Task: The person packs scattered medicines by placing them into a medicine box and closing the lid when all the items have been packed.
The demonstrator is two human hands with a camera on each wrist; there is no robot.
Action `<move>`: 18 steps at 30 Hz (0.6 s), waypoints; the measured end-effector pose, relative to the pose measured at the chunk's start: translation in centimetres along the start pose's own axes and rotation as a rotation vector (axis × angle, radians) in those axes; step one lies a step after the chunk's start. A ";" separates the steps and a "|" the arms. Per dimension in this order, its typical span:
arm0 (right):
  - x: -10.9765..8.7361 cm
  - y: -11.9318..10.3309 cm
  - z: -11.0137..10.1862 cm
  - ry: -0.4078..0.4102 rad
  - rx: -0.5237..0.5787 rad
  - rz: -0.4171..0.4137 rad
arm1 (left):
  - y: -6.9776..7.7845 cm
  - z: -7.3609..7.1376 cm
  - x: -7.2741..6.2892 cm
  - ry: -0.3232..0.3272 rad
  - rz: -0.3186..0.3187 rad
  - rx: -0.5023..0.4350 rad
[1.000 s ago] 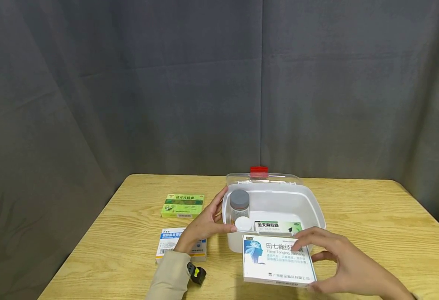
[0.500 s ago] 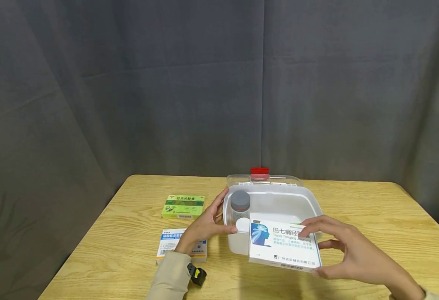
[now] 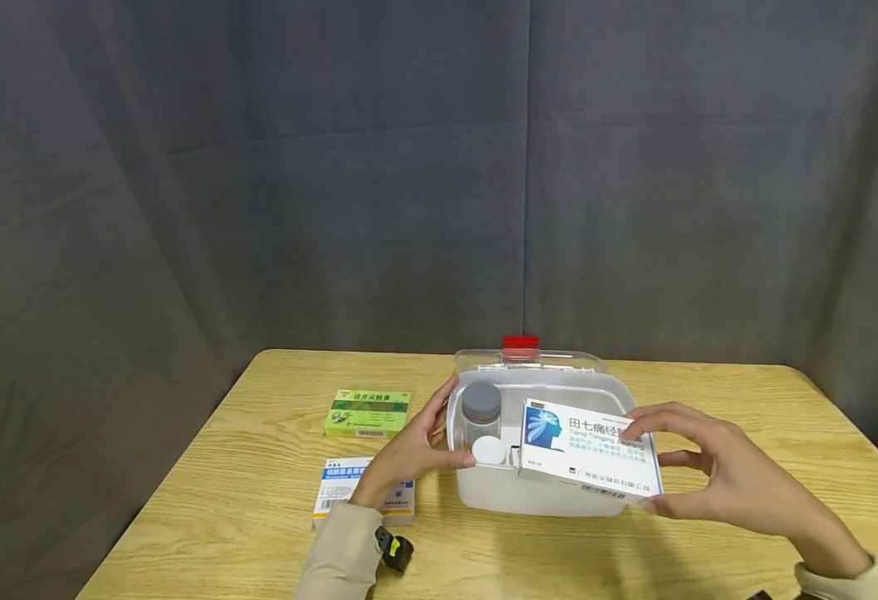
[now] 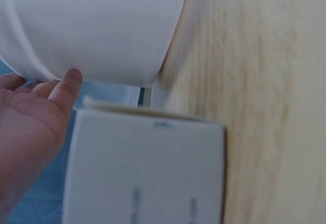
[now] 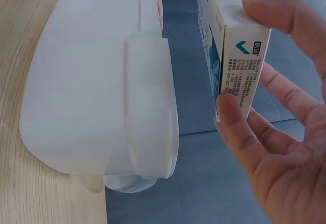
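My right hand (image 3: pixel 724 467) pinches a white medicine box (image 3: pixel 592 450) by its right end, thumb below and fingers above. The box, printed with a blue head picture, is tilted over the front of a white plastic storage box (image 3: pixel 544 493). In the right wrist view the medicine box (image 5: pixel 244 56) stands apart from the storage box wall. My left hand (image 3: pixel 412 450) holds the storage box at its left side, thumb on the front rim. Inside it at the left are a grey-capped bottle (image 3: pixel 481 408) and a round white cap (image 3: pixel 489 450). The held medicine box hides much of the interior.
Left of the storage box, a green medicine box (image 3: pixel 367 412) lies on the wooden table (image 3: pixel 221 500). Nearer, a white and blue medicine box (image 3: pixel 340 485) is partly covered by my left wrist. A clear lid (image 3: pixel 566 359) with a red latch (image 3: pixel 520 343) stands open behind.
My right hand has carried the medicine box up and to the right, from in front of the storage box to over its front rim. The left hand has stayed in place.
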State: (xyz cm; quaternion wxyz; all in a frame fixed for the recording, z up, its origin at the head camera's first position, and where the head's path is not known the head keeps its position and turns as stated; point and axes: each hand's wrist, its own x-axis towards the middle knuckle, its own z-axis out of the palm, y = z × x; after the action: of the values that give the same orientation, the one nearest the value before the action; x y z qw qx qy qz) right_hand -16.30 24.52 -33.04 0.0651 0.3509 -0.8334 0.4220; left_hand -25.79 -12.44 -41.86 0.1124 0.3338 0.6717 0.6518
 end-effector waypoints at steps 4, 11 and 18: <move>0.0 0.3 0.0 0.009 -0.011 0.001 | 0.0 -0.1 -0.1 -0.008 0.014 -0.001; 0.3 0.7 -0.3 0.023 -0.034 0.009 | 0.0 0.0 -0.1 -0.005 0.014 0.006; 0.8 0.9 -0.6 0.030 -0.067 0.011 | -0.2 0.0 -0.1 0.000 0.014 0.009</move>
State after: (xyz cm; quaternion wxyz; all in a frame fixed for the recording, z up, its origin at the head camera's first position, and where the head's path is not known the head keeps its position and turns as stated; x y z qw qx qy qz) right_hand -17.61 24.96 -32.92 0.0871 0.3377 -0.8479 0.3994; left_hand -25.78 -12.51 -42.12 0.1063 0.3389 0.6722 0.6496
